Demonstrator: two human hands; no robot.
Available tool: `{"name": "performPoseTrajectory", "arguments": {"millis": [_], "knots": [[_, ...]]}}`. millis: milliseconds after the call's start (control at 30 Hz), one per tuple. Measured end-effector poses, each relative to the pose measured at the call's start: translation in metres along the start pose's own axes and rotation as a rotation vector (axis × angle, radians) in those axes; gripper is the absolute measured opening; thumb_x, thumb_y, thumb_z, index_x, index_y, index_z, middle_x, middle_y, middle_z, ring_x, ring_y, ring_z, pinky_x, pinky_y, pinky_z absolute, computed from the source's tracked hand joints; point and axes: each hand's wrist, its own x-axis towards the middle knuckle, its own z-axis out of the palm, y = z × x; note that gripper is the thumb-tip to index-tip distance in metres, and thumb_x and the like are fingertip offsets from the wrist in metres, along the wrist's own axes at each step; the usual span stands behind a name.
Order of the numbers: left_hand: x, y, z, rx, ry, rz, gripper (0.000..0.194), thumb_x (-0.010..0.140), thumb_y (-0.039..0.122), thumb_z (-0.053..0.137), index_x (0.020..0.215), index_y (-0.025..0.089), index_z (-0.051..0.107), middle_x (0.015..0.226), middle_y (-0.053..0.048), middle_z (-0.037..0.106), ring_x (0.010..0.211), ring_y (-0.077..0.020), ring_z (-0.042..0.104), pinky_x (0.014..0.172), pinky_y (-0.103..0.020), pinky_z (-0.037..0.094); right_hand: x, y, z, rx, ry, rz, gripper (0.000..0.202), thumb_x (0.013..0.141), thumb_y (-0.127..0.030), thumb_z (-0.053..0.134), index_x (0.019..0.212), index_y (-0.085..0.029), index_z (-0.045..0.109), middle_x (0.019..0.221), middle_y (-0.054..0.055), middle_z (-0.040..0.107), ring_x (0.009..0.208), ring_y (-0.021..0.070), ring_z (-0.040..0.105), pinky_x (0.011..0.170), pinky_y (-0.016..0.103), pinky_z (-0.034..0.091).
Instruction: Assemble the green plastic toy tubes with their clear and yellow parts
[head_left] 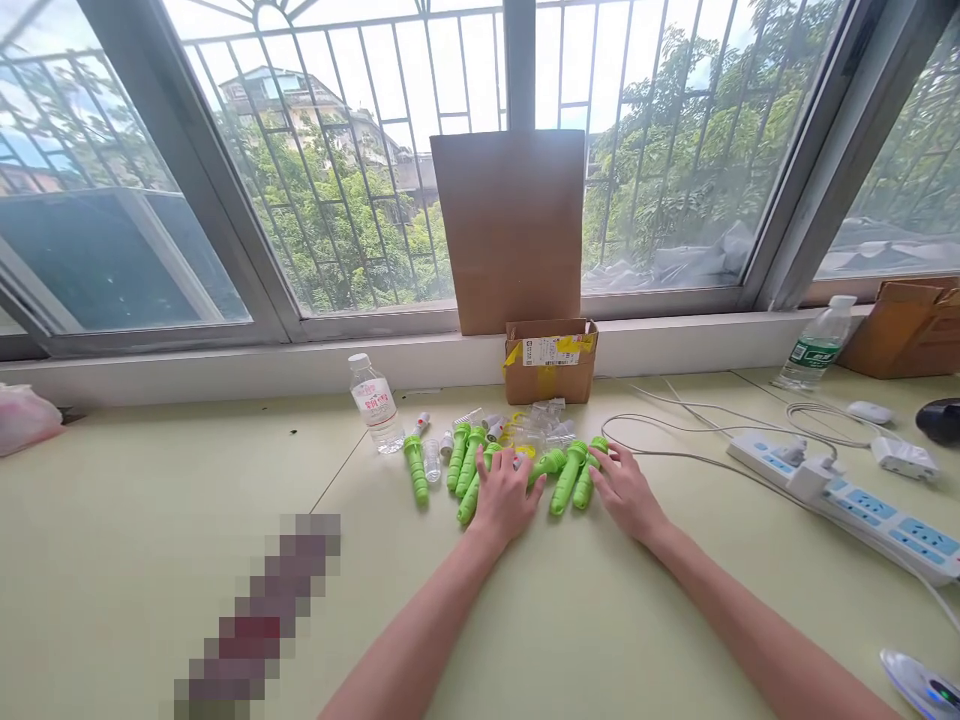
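Observation:
Several bright green, ribbed, torch-shaped plastic pieces [568, 478] lie in a loose row on the table. My left hand [504, 490] rests over the middle of the row with its fingers apart, partly hiding a green piece and whatever is under the palm. At the right end, my right hand [626, 490] is open, its fingertips at the rightmost green piece [586, 485]. Clear plastic parts [544, 420] and small yellow parts lie just behind the row. A short clear tube [432, 462] stands by the leftmost green piece [415, 470].
A small cardboard box [551, 385] stands behind the pile, its tall flap [510, 230] against the window. One water bottle [376, 405] is at the left, another [816, 345] at the back right. Cables and a white power strip [855, 505] lie on the right. A blurred patch covers the left front.

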Motion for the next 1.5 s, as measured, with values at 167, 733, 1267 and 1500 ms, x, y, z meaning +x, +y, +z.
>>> {"name": "performPoseTrajectory", "arguments": {"millis": [167,733,1267,1500], "knots": [[0.002,-0.004,0.002,0.044,0.081,0.05,0.018,0.088,0.019,0.047,0.098,0.022,0.062,0.105,-0.01,0.057,0.096,-0.0223,0.056,0.104,-0.052,0.024,0.0,0.002,0.001,0.011,0.016,-0.008,0.046,0.093,-0.043,0.034,0.128,-0.021,0.055,0.134,0.014,0.04,0.114,0.0285,0.05,0.095,0.047,0.044],[-0.005,0.007,-0.011,0.032,0.249,0.286,0.03,0.085,0.005,0.044,0.106,0.022,0.057,0.107,-0.006,0.062,0.096,-0.0201,0.058,0.099,-0.045,0.033,0.002,0.006,0.005,0.016,0.023,-0.019,0.046,0.092,-0.042,0.036,0.127,-0.019,0.055,0.133,0.014,0.039,0.112,0.028,0.051,0.093,0.046,0.046],[-0.006,0.003,0.006,-0.133,0.242,0.297,0.03,0.091,0.015,0.044,0.121,0.02,0.045,0.112,-0.009,0.06,0.102,-0.0177,0.06,0.086,-0.03,0.048,-0.002,-0.01,-0.007,0.033,0.239,-0.199,0.038,0.092,-0.037,0.039,0.124,-0.023,0.054,0.126,0.013,0.049,0.116,0.0287,0.05,0.096,0.049,0.043],[-0.007,0.006,0.006,-0.082,0.225,0.287,0.025,0.089,0.017,0.046,0.114,0.02,0.048,0.103,-0.008,0.058,0.085,-0.0159,0.061,0.074,-0.029,0.05,-0.011,-0.027,-0.004,0.035,0.167,-0.303,0.041,0.092,-0.033,0.04,0.132,-0.024,0.046,0.122,0.013,0.051,0.118,0.0286,0.049,0.095,0.048,0.044]]}}
